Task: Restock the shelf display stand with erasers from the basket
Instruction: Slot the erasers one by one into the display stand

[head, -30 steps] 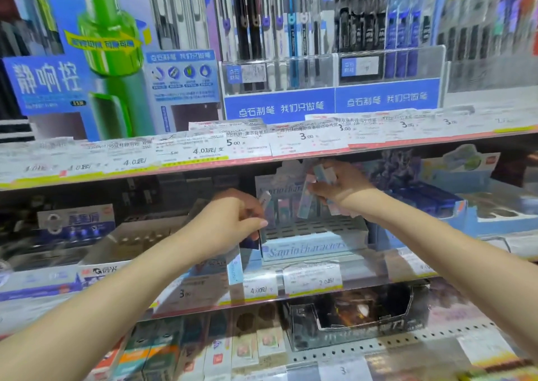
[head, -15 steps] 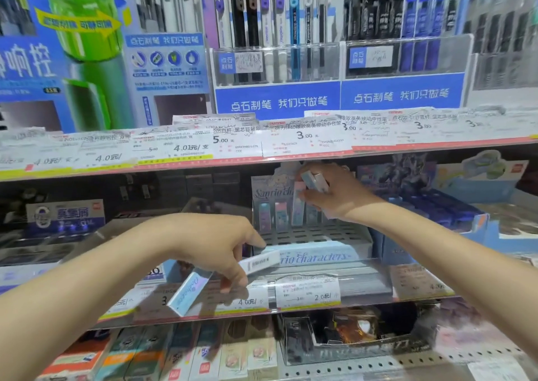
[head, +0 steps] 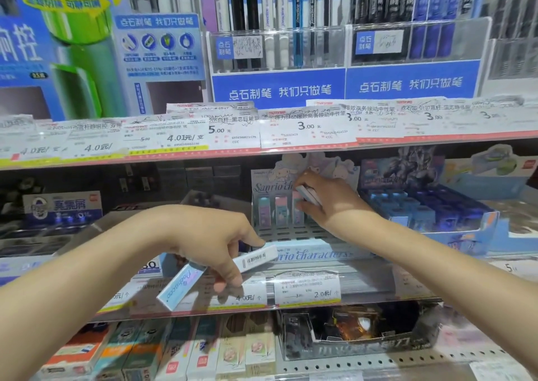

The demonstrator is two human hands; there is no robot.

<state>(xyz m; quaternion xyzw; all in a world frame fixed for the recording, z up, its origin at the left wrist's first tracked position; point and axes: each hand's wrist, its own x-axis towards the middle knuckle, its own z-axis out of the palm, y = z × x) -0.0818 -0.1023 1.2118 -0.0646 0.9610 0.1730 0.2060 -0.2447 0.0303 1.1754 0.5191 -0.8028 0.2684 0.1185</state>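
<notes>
The pale blue eraser display stand (head: 302, 254) sits on the middle shelf, with three pastel erasers (head: 281, 210) upright in its back row and many bare slots in front. My right hand (head: 326, 198) reaches into the stand's back row and grips a white eraser (head: 308, 195). My left hand (head: 217, 242) hovers in front of the stand's left end, holding two erasers: a white one with a barcode (head: 256, 258) and a light blue one (head: 182, 286) hanging down. The basket is out of view.
The shelf above, edged with price labels (head: 305, 130), overhangs the stand closely. A blue box of erasers (head: 431, 211) stands right of the stand, grey cartons (head: 87, 229) to its left. Boxed goods (head: 186, 348) and a dark tray (head: 361, 337) fill the shelf below.
My left hand dropped from the stand's upper left to its front edge, still holding erasers. My right hand stayed at the back row, shifting slightly. The camera moved closer.
</notes>
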